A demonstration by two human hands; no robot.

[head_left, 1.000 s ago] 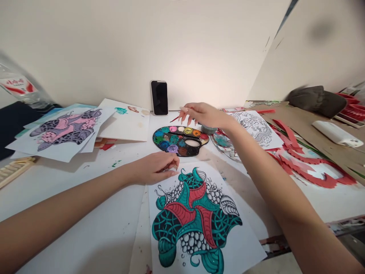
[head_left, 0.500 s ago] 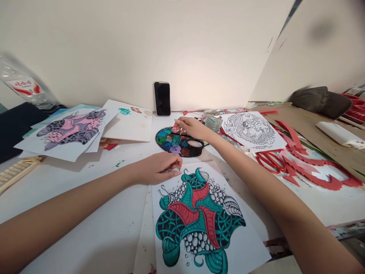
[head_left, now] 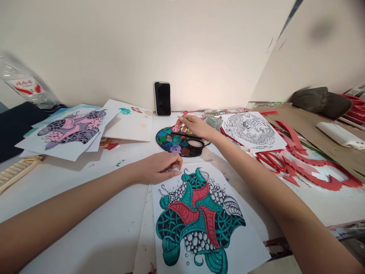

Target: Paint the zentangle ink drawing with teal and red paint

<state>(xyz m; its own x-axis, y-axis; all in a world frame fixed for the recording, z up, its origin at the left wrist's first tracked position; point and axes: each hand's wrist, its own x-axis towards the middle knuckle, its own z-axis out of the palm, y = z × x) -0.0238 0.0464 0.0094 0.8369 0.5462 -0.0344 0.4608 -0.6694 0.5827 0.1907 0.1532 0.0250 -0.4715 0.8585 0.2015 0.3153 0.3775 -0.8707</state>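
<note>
Gently: stiff paint palette [head_left: 189, 153] mid-frame, easy to grip by the rim; right hand [head_left: 196, 126] pinched narrow above it, any held thing hard to tell; left hand [head_left: 161, 167] curled loose

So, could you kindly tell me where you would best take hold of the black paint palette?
I'd take the near rim of the black paint palette, beside its pale oval, coming from the front with the left hand. The palette lies flat, that edge looks free of paint, and the right hand is over the far side.

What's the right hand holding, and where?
The right hand seems to pinch a reddish paintbrush in its fingertips; the exact spot is too small to tell.
</note>
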